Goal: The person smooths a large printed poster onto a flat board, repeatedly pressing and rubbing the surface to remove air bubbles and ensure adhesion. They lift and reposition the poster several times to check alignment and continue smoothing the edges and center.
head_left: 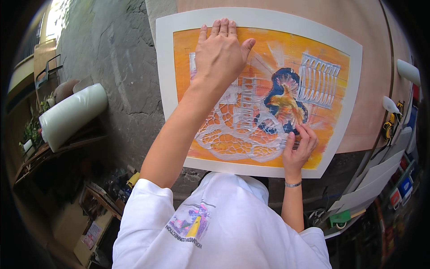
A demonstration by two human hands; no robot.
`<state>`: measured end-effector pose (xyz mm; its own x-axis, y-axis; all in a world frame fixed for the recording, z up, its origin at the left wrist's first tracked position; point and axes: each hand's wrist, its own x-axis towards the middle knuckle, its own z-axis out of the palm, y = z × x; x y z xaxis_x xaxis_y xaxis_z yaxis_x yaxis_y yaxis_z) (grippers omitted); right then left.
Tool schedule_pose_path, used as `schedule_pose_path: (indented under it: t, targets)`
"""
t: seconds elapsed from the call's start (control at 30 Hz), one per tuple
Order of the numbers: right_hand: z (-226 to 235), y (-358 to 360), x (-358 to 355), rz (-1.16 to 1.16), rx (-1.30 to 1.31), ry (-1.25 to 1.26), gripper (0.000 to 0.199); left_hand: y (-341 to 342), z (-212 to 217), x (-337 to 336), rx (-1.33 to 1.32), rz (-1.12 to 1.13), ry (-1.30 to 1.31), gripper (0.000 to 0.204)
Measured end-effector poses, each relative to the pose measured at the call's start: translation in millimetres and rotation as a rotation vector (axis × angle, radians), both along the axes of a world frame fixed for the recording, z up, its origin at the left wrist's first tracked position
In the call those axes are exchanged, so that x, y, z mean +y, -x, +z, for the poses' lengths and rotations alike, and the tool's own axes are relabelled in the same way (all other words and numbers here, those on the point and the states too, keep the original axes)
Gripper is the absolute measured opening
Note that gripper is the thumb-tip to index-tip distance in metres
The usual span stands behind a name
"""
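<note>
A collage picture (331, 130) with an orange and yellow ground lies in front of me inside a wide white mat (165, 76). My left hand (222, 56) is laid flat across its upper part, fingers stretched out and tips on the mat's far border. Near the lower right, my right hand (301, 145) touches the picture with bent fingers, thumb and forefinger slightly apart by the tail of a golden bird (286, 104). Dark blue shapes surround the bird. White net-like openwork (224, 139) spreads over the lower left, and a white slatted piece (319, 80) sits at the upper right.
A pinkish-brown board (309, 15) lies under the picture's far side. To the left stand a grey cracked surface (130, 80) and a roll of white wrap (74, 116). On the right are a yellow tape measure (389, 127), white sheets (374, 179) and a green object (340, 218).
</note>
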<state>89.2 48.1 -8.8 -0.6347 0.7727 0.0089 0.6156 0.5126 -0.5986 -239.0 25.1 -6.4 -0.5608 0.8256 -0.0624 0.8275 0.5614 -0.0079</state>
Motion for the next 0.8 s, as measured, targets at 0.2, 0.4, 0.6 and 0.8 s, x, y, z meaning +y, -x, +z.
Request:
schedule_pose_path:
  t: [0.2, 0.4, 0.6, 0.8]
  targets:
    - [2.7, 2.4, 1.9, -0.016, 0.032, 0.013, 0.025, 9.2, 2.9, -2.9, -0.098, 0.007, -0.032, 0.066]
    - [12.0, 55.2, 57.3, 0.011, 0.151, -0.031, 0.027, 0.8, -0.5, 9.6, -0.123, 0.005, -0.044, 0.063]
    - [1.1, 150.1, 161.0, 0.193, 0.14, -0.139, 0.018, -6.6, 2.2, 19.6, -0.122, 0.0, 0.038, 0.061]
    - [5.9, 207.9, 213.5, 0.203, -0.257, 0.201, 0.029, 1.8, 9.4, 3.4, -0.107, 0.1, 0.05, 0.058]
